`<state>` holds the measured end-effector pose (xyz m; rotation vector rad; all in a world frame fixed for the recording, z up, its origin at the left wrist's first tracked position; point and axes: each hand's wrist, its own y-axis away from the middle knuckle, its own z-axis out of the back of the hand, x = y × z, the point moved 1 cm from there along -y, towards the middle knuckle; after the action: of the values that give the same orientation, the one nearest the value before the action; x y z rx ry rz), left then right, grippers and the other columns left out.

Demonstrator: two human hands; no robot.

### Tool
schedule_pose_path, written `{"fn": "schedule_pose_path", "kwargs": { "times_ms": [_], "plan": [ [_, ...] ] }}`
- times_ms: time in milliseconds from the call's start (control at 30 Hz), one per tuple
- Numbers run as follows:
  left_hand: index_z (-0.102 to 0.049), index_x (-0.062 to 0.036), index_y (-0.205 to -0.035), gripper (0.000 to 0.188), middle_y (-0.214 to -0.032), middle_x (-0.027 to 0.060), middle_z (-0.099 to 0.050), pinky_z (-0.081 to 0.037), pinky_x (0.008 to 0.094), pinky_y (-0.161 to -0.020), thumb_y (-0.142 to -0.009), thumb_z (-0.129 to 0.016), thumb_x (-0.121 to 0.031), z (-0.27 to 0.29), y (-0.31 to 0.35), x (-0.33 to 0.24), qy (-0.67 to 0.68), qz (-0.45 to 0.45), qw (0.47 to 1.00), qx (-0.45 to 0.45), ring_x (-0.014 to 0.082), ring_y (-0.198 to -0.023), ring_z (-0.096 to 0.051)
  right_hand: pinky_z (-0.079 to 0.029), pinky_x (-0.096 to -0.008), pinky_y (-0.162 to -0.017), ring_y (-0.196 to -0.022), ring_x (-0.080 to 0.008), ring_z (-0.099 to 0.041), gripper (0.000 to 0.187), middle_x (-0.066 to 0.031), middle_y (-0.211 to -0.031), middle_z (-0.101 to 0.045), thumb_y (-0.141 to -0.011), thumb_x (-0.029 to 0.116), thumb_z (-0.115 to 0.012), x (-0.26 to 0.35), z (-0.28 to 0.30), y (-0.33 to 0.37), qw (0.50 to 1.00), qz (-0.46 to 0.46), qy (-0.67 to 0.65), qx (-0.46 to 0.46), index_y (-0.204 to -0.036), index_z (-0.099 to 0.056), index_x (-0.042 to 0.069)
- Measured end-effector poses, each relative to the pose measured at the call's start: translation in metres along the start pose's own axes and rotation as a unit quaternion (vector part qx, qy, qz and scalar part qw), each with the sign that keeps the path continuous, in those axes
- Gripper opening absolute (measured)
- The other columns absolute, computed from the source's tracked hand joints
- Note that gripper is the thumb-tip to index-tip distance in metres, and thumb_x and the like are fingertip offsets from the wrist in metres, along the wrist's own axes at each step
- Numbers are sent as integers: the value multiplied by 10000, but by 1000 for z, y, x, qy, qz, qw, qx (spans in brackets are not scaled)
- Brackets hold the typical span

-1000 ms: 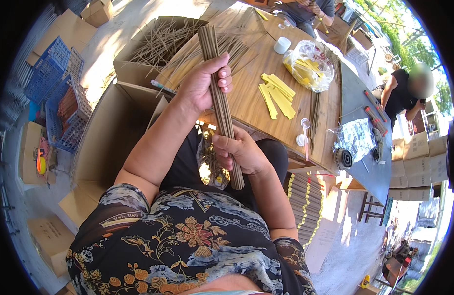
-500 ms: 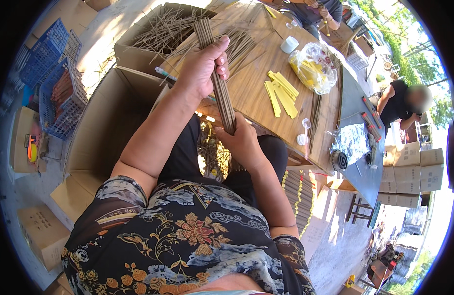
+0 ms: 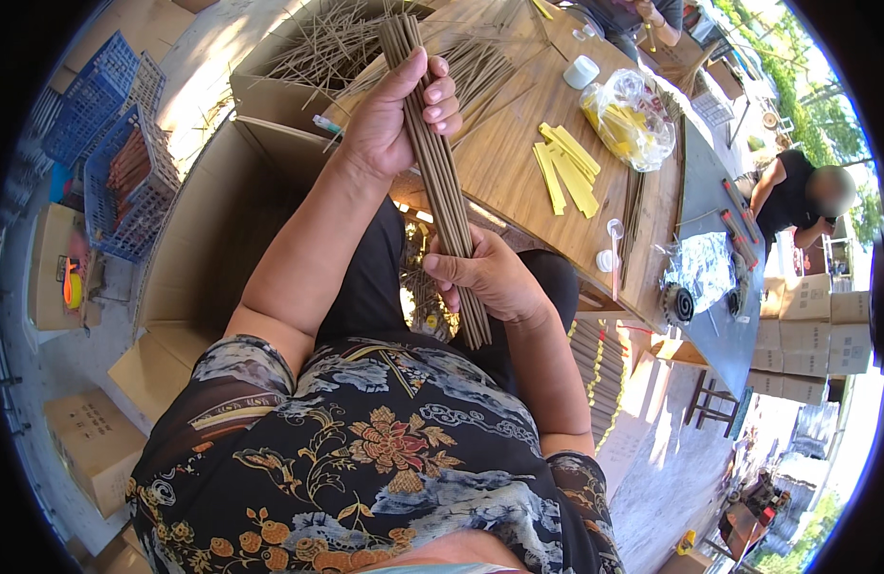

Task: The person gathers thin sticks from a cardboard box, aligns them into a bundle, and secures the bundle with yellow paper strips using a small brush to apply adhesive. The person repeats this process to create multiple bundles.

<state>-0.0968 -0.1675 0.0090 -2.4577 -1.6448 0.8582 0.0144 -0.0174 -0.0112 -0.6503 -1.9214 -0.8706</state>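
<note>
A bundle of thin brown incense sticks (image 3: 438, 182) slants across my lap, its top end away from me and to the left. Around its upper part my left hand (image 3: 404, 110) is closed, thumb laid along the sticks. My right hand (image 3: 490, 275) grips it lower down, with the thumb across the front and fingertips showing on the far side. The bottom ends stick out below that hand, slightly fanned. Past the bundle, more loose sticks (image 3: 480, 72) lie on the wooden table (image 3: 504, 143).
Yellow paper strips (image 3: 568, 167), a plastic bag (image 3: 629, 120) and a white jar (image 3: 581, 72) are on the table. An open carton (image 3: 198, 249) stands at my left, near blue crates (image 3: 126, 191). Two people work beyond the table; one (image 3: 796, 196) is at the right.
The bundle has slid down through my right hand, so its lower ends now reach well below it. My left hand has shifted slightly, and the view has turned a little.
</note>
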Motion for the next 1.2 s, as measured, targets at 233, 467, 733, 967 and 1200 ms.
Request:
{"fn": "schedule_pose_path", "kwargs": {
  "times_ms": [233, 467, 733, 967, 1200],
  "plan": [
    [-488, -62, -912, 157, -685, 0, -469, -384, 224, -552, -883, -506, -215, 0, 11, 22, -3, 46, 998, -53, 77, -578, -435, -419, -204, -444, -477, -87, -504, 205, -8, -611, -506, -789, 156, -646, -7, 4, 1, 993, -20, -111, 41, -804, -477, 40],
    [-492, -93, -790, 147, -589, -25, -440, -360, 214, -472, -849, -568, -205, -3, 8, 25, -169, 6, 948, -269, 61, -495, -410, -407, -201, -447, -498, -79, -493, 198, -8, -623, -494, -791, 133, -639, -9, 5, -4, 993, 9, 77, -84, -814, -466, 38],
    [-465, -106, -739, 212, -555, -23, -454, -355, 197, -447, -840, -581, -252, 6, 9, 20, -41, 53, 986, -153, 60, -465, -417, -374, -220, -383, -395, -89, -447, 225, -12, -526, -463, -836, 198, -574, -11, -1, 3, 997, -30, -67, -10, -730, -452, 41],
    [-463, -115, -698, 242, -541, -37, -438, -347, 205, -434, -829, -596, -268, -2, 14, 39, -240, 30, 932, -270, 56, -451, -415, -358, -218, -368, -400, -93, -456, 209, -15, -522, -460, -825, 176, -587, -27, 5, -12, 935, 89, 271, -209, -751, -446, 41],
    [-469, -106, -714, 229, -527, -43, -398, -331, 203, -423, -847, -572, -261, 1, 13, 31, -14, 79, 993, -87, 54, -434, -386, -373, -228, -352, -382, -93, -433, 229, -3, -510, -435, -828, 186, -583, -16, 4, -3, 980, -32, -181, 71, -707, -433, 63]
  ]
}}
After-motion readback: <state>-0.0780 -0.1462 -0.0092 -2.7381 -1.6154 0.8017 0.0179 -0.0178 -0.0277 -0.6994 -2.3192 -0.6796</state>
